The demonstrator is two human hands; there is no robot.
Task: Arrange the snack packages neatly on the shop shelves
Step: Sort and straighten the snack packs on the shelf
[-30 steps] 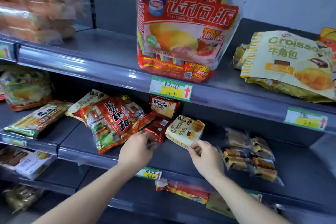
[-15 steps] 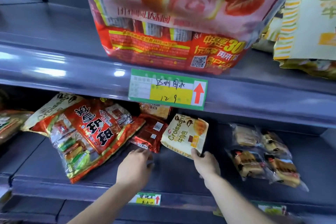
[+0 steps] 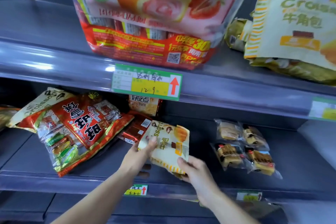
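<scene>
A small cream croissant pack [image 3: 170, 146] is held tilted above the middle shelf [image 3: 116, 178]. My left hand [image 3: 140, 154] grips its left edge, thumb on the front. My right hand [image 3: 194, 170] grips its lower right corner. To the left lies a big red snack bag [image 3: 80, 132] over another croissant bag [image 3: 36, 103]. A dark red pack [image 3: 134, 131] lies just behind the held pack, and a yellow-red pack [image 3: 143, 104] stands at the back. Clear packs of small cakes [image 3: 241, 146] lie to the right.
On the upper shelf [image 3: 54, 63] stand a large red strawberry-roll bag [image 3: 149, 23] and big croissant bags [image 3: 294, 32] to its right. Price tags [image 3: 147, 83] hang on the shelf lips. Bare shelf shows between the held pack and the cakes.
The croissant pack has come forward off the pile and turned; my left hand left the dark red pack and took its left edge, while my right hand slid to its lower corner. The camera moved closer.
</scene>
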